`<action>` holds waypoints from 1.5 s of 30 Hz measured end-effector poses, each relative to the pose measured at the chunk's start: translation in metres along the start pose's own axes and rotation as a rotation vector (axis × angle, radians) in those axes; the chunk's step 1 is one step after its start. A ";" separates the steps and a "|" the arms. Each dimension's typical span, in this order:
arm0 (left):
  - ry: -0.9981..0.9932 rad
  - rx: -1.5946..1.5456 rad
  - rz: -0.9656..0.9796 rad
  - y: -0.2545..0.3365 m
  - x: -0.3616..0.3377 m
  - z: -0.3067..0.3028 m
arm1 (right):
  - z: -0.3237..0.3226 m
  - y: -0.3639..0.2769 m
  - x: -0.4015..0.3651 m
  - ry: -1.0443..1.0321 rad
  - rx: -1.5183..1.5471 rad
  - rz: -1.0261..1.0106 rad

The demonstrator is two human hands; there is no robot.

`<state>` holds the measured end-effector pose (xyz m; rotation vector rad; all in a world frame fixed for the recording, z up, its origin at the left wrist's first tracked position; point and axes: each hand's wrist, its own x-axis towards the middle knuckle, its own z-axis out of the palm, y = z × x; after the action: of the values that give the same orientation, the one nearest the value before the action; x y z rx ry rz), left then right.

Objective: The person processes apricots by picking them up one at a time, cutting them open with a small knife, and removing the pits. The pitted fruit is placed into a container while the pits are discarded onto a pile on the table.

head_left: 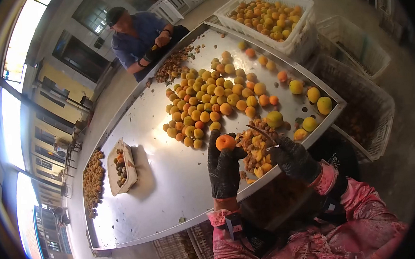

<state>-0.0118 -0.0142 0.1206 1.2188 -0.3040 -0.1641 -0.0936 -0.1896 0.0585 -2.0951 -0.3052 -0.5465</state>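
An orange apricot-like fruit [226, 142] is held between the fingers and thumb of my left hand [224, 169], which wears a dark glove, above the table's near edge. To its right, my gloved right hand [293, 158] is closed on a small knife with a curved blade [261, 133] pointing up and left. Cut fruit pieces and brownish pits [255, 150] lie heaped between and beyond my hands. Farther back, a large pile of yellow-orange whole fruit [210, 93] spreads over the metal table [160, 181].
A white crate of fruit [269, 17] stands at the far right corner, with more crates [355, 42] beside the table. A small tray [123, 168] and a heap of pits [94, 183] sit at the left. A co-worker [138, 38] is across the table.
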 end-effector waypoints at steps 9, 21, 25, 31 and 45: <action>0.079 0.135 0.009 0.024 -0.056 0.024 | -0.025 -0.108 0.009 0.026 -0.127 -0.158; 0.031 0.038 0.069 0.043 -0.093 0.014 | -0.013 -0.112 -0.012 0.041 -0.463 -0.421; -0.043 0.003 -0.011 0.064 -0.096 0.024 | -0.019 -0.100 -0.006 -0.134 -0.405 -0.459; 0.224 0.000 0.081 0.040 -0.094 0.033 | -0.023 -0.131 0.005 -0.169 -0.102 -0.202; 0.230 0.092 0.155 0.033 -0.091 0.031 | -0.023 -0.121 0.002 -0.024 -0.365 -0.458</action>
<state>-0.1092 -0.0048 0.1481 1.2864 -0.2056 0.1254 -0.1482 -0.1428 0.1588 -2.3923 -0.7577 -0.9006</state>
